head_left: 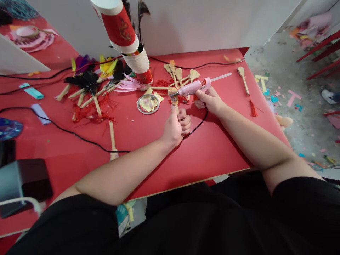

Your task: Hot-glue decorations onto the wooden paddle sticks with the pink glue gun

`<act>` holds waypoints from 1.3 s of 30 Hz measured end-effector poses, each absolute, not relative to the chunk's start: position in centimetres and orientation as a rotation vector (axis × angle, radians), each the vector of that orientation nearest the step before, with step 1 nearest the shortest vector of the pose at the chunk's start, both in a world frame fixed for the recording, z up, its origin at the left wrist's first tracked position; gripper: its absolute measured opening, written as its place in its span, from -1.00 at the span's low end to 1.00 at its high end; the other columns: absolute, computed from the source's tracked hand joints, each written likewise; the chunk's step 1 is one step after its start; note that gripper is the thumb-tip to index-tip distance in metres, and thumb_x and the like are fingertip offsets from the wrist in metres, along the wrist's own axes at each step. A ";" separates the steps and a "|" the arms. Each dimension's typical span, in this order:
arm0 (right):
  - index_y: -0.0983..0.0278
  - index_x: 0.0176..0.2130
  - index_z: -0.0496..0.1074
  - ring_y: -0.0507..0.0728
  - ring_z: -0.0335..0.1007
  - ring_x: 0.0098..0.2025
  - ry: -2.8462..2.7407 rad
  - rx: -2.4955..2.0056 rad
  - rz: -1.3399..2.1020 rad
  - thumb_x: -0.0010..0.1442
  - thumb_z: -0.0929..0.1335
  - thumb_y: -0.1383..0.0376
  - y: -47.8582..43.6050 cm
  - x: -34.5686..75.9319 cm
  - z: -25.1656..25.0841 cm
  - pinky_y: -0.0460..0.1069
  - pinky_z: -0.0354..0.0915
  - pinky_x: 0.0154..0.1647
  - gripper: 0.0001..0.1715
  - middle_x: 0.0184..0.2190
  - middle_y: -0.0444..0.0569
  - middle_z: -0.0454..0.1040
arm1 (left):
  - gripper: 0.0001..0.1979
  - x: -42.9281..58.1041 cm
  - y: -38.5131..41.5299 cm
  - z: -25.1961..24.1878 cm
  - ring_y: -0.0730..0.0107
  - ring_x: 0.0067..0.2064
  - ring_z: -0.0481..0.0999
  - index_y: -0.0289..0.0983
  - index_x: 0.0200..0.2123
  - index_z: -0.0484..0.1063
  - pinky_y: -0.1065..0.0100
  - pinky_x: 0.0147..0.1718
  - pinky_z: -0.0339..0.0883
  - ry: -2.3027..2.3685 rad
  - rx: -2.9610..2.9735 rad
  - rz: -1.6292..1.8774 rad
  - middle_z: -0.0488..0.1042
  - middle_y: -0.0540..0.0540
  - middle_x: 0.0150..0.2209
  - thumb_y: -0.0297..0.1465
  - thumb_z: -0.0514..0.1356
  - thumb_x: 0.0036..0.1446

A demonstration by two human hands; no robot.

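Observation:
My left hand [176,125] is closed around the handle of a wooden stick with a flat, rounded head [173,93], held upright over the table. Orange and pale colouring covers that head. In my right hand [208,100] is a pink hot glue gun [193,87], its metal nozzle at the stick's head; I cannot tell if they touch. A clear glue stick [221,76] juts from the gun's back. Just behind lie several plain wooden sticks [179,74] with similar heads, and red tassels. Left of my hands is a round dish [148,104] with yellow scraps.
Black-feathered sticks [87,83] with red tassels are heaped at left, near a pink feather [130,84]. Stacked paper cups [136,62] stand at the back. Black cords [79,135] cross the red table [212,148]. A tasselled stick [244,81] lies right; a dark box [32,180] sits left.

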State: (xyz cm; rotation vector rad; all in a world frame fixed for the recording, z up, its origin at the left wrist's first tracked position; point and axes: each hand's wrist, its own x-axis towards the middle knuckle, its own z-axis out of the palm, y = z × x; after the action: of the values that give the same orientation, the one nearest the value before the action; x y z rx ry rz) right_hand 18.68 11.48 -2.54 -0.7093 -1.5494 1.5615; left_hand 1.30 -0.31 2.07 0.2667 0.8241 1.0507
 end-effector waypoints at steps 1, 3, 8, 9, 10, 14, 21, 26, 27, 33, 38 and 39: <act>0.17 -0.26 0.30 -0.05 -0.05 -0.62 -1.549 -0.713 1.566 0.18 0.60 -0.44 11.5 18.7 -2.5 -0.08 0.01 -0.60 -0.14 -0.64 -0.37 0.07 | -0.31 1.3 -0.3 2.1 0.57 -0.61 -0.28 -0.18 -0.47 -0.06 0.57 -0.69 -0.23 0.827 0.263 1.048 -0.18 0.18 -0.59 0.13 -0.15 0.66; 0.17 -0.26 0.32 -0.05 -0.06 -0.62 -1.540 -0.719 1.578 0.17 0.61 -0.43 11.4 18.6 -2.4 -0.08 0.00 -0.60 -0.15 -0.64 -0.36 0.08 | -0.31 1.3 -0.3 2.1 0.57 -0.61 -0.28 -0.17 -0.46 -0.07 0.57 -0.69 -0.22 0.834 0.252 1.049 -0.17 0.18 -0.60 0.15 -0.13 0.65; 0.16 -0.20 0.32 -0.04 -0.04 -0.59 -1.473 -0.763 1.610 0.10 0.65 -0.42 11.4 18.4 -2.5 -0.08 -0.03 -0.60 -0.12 -0.58 -0.35 0.03 | -0.32 1.4 -0.3 2.0 0.57 -0.62 -0.28 -0.16 -0.45 -0.07 0.57 -0.70 -0.24 0.843 0.236 1.061 -0.17 0.19 -0.60 0.17 -0.08 0.63; 0.15 -0.19 0.32 -0.03 -0.04 -0.58 -1.467 -0.764 1.614 0.09 0.65 -0.42 11.5 18.4 -2.5 -0.08 -0.03 -0.60 -0.11 -0.57 -0.35 0.02 | -0.32 1.4 -0.3 2.0 0.57 -0.62 -0.28 -0.16 -0.45 -0.07 0.56 -0.69 -0.25 0.846 0.235 1.061 -0.17 0.19 -0.60 0.17 -0.07 0.63; 0.15 -0.19 0.32 -0.03 -0.04 -0.58 -1.466 -0.760 1.611 0.08 0.66 -0.42 11.5 18.4 -2.6 -0.08 -0.02 -0.59 -0.11 -0.57 -0.35 0.02 | -0.32 1.4 -0.3 2.0 0.57 -0.62 -0.28 -0.16 -0.45 -0.07 0.56 -0.69 -0.25 0.849 0.234 1.062 -0.17 0.19 -0.60 0.16 -0.06 0.63; 0.15 -0.23 0.31 -0.03 -0.07 -0.57 -1.488 -0.742 1.575 0.11 0.65 -0.41 11.5 18.4 -2.6 -0.07 0.00 -0.57 -0.13 -0.58 -0.34 0.02 | -0.33 1.5 -0.3 1.9 0.57 -0.61 -0.29 -0.16 -0.45 -0.06 0.56 -0.68 -0.25 0.858 0.238 1.065 -0.17 0.18 -0.59 0.14 -0.06 0.64; 0.13 -0.18 0.29 0.01 -0.05 -0.51 -1.473 -0.837 1.550 0.07 0.64 -0.47 11.5 18.5 -2.9 -0.05 0.01 -0.55 -0.08 -0.53 -0.32 -0.01 | -0.33 1.3 -0.2 1.9 0.58 -0.62 -0.28 -0.17 -0.45 -0.07 0.56 -0.68 -0.26 0.827 0.209 1.052 -0.18 0.19 -0.59 0.12 -0.08 0.66; 0.13 -0.23 0.29 -0.01 -0.09 -0.55 -1.482 -0.805 1.442 0.10 0.63 -0.44 11.0 18.1 -2.9 -0.04 -0.01 -0.56 -0.12 -0.56 -0.32 -0.01 | -0.32 0.9 0.1 2.1 0.57 -0.62 -0.26 -0.17 -0.44 -0.06 0.56 -0.69 -0.22 0.785 0.156 1.052 -0.16 0.19 -0.58 0.15 -0.02 0.63; 0.13 -0.24 0.30 -0.01 -0.10 -0.56 -1.479 -0.776 1.431 0.11 0.63 -0.43 10.9 18.1 -2.8 -0.04 -0.01 -0.57 -0.14 -0.57 -0.33 0.00 | -0.32 0.9 0.1 2.1 0.57 -0.61 -0.26 -0.17 -0.44 -0.06 0.56 -0.69 -0.22 0.777 0.150 1.054 -0.16 0.19 -0.58 0.15 -0.02 0.63; 0.12 -0.22 0.33 -0.03 -0.14 -0.58 -1.422 -0.698 1.514 0.03 0.67 -0.42 10.8 18.2 -2.4 -0.04 -0.02 -0.59 -0.11 -0.59 -0.36 0.03 | -0.34 0.8 0.2 2.0 0.57 -0.62 -0.28 -0.18 -0.45 -0.06 0.56 -0.69 -0.23 0.755 0.145 1.037 -0.17 0.19 -0.59 0.08 -0.11 0.68; 0.15 -0.27 0.36 -0.04 -0.16 -0.58 -1.468 -0.695 1.486 0.08 0.65 -0.43 10.7 18.2 -2.2 -0.04 -0.04 -0.58 -0.14 -0.61 -0.36 0.00 | -0.34 0.7 0.3 2.1 0.57 -0.63 -0.27 -0.17 -0.45 -0.08 0.55 -0.69 -0.22 0.749 0.124 1.030 -0.17 0.19 -0.59 0.10 -0.09 0.67; 0.16 -0.28 0.35 -0.04 -0.17 -0.59 -1.480 -0.700 1.482 0.08 0.64 -0.44 10.7 18.2 -2.2 -0.04 -0.04 -0.58 -0.14 -0.62 -0.36 0.00 | -0.34 0.7 0.3 2.1 0.57 -0.63 -0.26 -0.17 -0.45 -0.07 0.55 -0.69 -0.22 0.746 0.127 1.027 -0.17 0.19 -0.59 0.10 -0.09 0.67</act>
State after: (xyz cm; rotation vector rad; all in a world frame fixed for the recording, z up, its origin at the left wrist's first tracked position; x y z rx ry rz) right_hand 18.21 10.70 -2.16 -0.7004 -1.4795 1.4817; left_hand 0.70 0.27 2.08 0.1274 0.7457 1.0270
